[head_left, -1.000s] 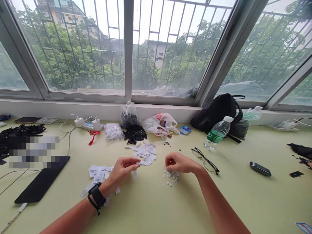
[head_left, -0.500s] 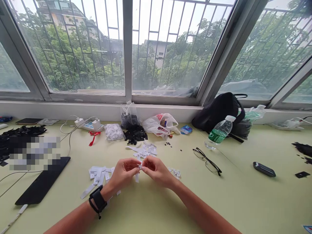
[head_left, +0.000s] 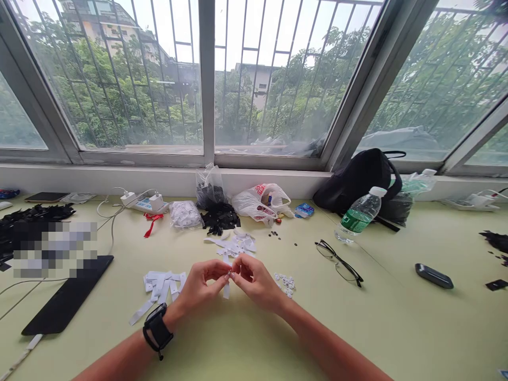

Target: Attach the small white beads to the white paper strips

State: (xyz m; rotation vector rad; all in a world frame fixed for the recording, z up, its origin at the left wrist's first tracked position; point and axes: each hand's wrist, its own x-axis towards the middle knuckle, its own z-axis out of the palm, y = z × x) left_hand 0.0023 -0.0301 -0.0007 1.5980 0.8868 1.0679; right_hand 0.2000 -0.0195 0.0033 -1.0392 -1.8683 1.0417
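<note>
Okay, far left of the white strip (head_left: 226,290) held at the middle of the view is a dark tablet (head_left: 65,296), then a power strip (head_left: 145,203) with chargers and a loose pile of white tags (head_left: 161,288), also left of the strip. A black watch band (head_left: 157,329) sits on the left wrist. The left hand (head_left: 198,288) is closed in a fingertip pinch on the top of the strip, with the tail hanging down below the fingers. The right hand (head_left: 256,283) is also closed, with its fingertips (head_left: 238,273) meeting the left ones at the strip and apparently gripping a small white piece (head_left: 229,274), too small to tell for sure. Behind the strip are more white tags (head_left: 234,244) and a heap of black bits (head_left: 218,219). Right of it are a small cluster of white buttons (head_left: 284,284), then glasses (head_left: 337,262), a water bottle (head_left: 359,217) and a dark remote (head_left: 434,276). Step in hand looks like fitting the small piece to the strip at the fingertips; the next move calls for a steady pinch and careful fine finger pressure. Against the frame half a second back, the pinch looks nearly the same, and the desk items sit slightly further right in view.
</note>
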